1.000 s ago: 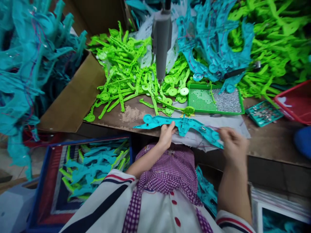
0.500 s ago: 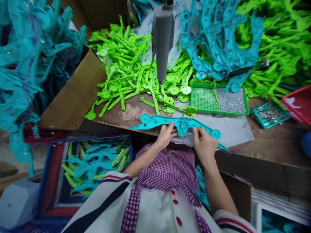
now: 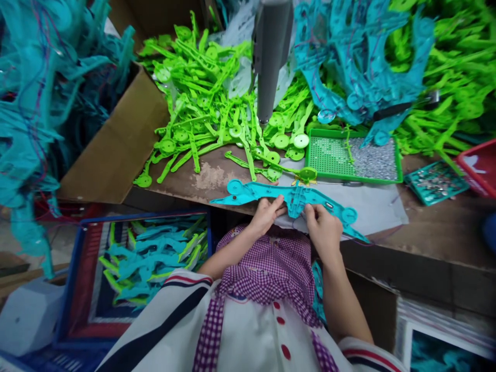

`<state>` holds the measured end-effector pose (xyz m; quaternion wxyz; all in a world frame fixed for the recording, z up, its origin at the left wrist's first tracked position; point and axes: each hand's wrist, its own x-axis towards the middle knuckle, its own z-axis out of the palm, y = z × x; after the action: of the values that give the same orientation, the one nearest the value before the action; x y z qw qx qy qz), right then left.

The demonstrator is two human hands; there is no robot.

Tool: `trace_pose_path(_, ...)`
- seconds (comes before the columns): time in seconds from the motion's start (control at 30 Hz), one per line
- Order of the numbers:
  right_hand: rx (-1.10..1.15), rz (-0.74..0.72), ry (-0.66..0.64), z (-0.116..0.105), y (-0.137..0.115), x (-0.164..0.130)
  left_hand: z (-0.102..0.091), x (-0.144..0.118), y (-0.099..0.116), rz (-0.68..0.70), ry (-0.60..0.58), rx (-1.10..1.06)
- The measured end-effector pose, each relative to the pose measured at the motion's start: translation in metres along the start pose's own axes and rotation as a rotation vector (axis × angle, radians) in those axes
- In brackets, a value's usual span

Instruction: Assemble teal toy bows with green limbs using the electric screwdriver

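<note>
A long teal plastic part with round ends lies across the near edge of the wooden workbench. My left hand grips its lower edge near the middle. My right hand pinches the same part just right of its centre, fingertips on its ribbed middle section. A green plastic arm with a disc end lies just behind the teal part. Thin wires trail from the part's right end over a grey sheet.
A grey cylindrical press head hangs over a heap of green parts. Teal parts pile behind a green tray of small metal pieces. A smaller teal tray, a red bin, a cardboard box and a floor crate of parts surround me.
My right hand slid left from the teal part's right end to its middle, close to my left hand. The left hand kept its grip. The view shifted slightly.
</note>
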<state>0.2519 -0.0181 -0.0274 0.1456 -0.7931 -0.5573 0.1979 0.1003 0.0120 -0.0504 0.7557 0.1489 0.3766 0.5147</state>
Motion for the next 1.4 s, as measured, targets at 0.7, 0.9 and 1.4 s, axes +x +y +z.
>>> trace_pose_path(0.7, -0.007, 0.025, 0.014, -0.003, 0.006, -0.004, 0.001, 0.002, -0.003, 0.017, 0.024, 0.006)
trace_pose_path(0.9, -0.041, 0.045, -0.013, -0.005, 0.005, -0.004, 0.000, 0.003, -0.005, 0.043, -0.012, 0.054)
trace_pose_path(1.4, -0.015, -0.057, 0.185, 0.007, 0.008, -0.013, -0.002, 0.006, -0.006, 0.038, -0.003, 0.079)
